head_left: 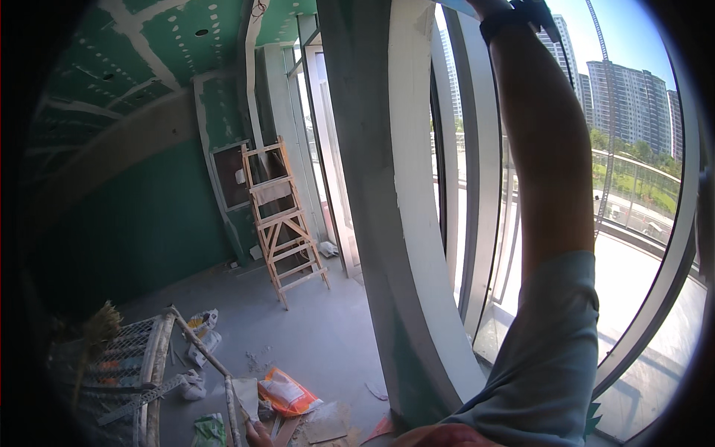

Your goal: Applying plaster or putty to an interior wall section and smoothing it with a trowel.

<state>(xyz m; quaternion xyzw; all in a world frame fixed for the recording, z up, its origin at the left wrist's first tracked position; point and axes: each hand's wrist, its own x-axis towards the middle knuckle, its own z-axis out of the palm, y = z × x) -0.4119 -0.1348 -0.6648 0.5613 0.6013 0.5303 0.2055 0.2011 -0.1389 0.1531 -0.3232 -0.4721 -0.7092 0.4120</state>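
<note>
My right arm (pixel 547 164), in a grey short sleeve, reaches straight up beside the window frames. A black band (pixel 514 21) circles its wrist at the top edge. Only the base of my right hand (pixel 488 6) shows there; its fingers lie beyond the picture. Low in the view, part of my left hand (pixel 258 433) is closed at the lower edge around what looks like a putty knife (pixel 246 397) with a broad pale blade. A grey-white column (pixel 365 186) and a curved white-coated edge (pixel 424 246) stand between the two hands.
A wooden stepladder (pixel 279 223) stands near the far wall. Metal scaffolding with mesh (pixel 141 357) fills the lower left. An orange bag (pixel 287 391), a green bag (pixel 211 430) and boards (pixel 326 422) lie on the floor below. Tall windows on the right face a balcony railing (pixel 633 186).
</note>
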